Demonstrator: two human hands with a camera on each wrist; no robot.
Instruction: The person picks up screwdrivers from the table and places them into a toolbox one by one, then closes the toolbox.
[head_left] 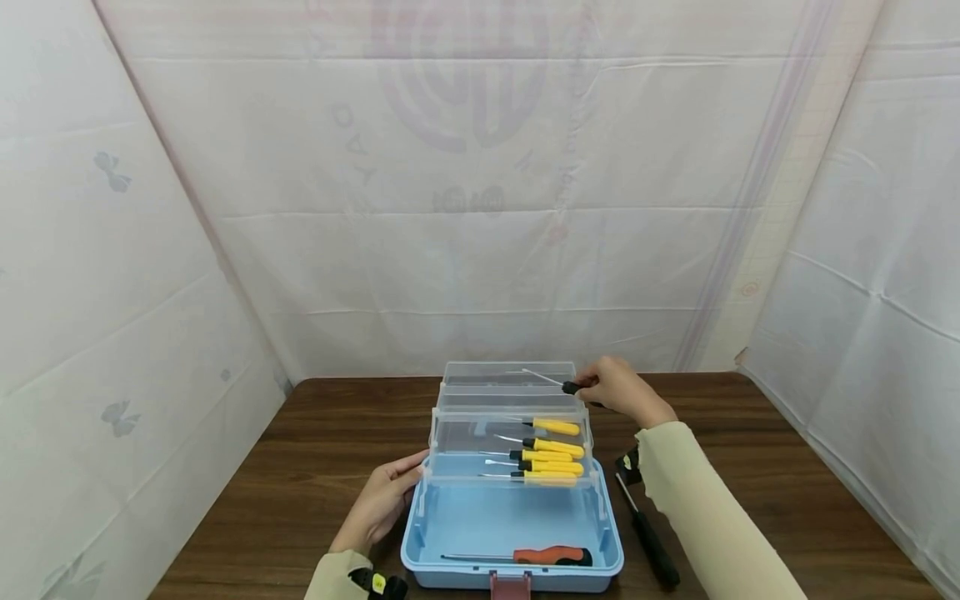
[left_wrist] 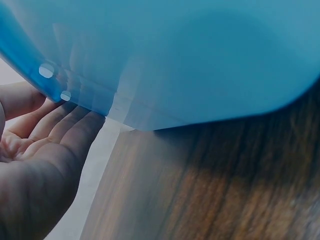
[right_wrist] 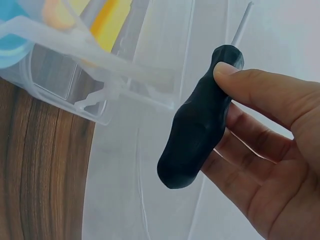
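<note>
Partly hidden at the fingertips, left hand (head_left: 381, 502) touches blue toolbox (head_left: 480, 512); cannot tell whether it grips. Right hand (head_left: 624, 390) pinches black screwdriver (right_wrist: 196, 120) near clear lid's far right corner, covering much of its handle in head view. Shaft points left and slightly upward there; long axis slants.

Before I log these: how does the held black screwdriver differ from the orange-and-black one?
The black screwdriver has a plain black handle; the orange-and-black screwdriver mixes both colours. The black one is in the right hand; the orange-and-black one lies in the blue toolbox. Both have metal shafts.
</note>
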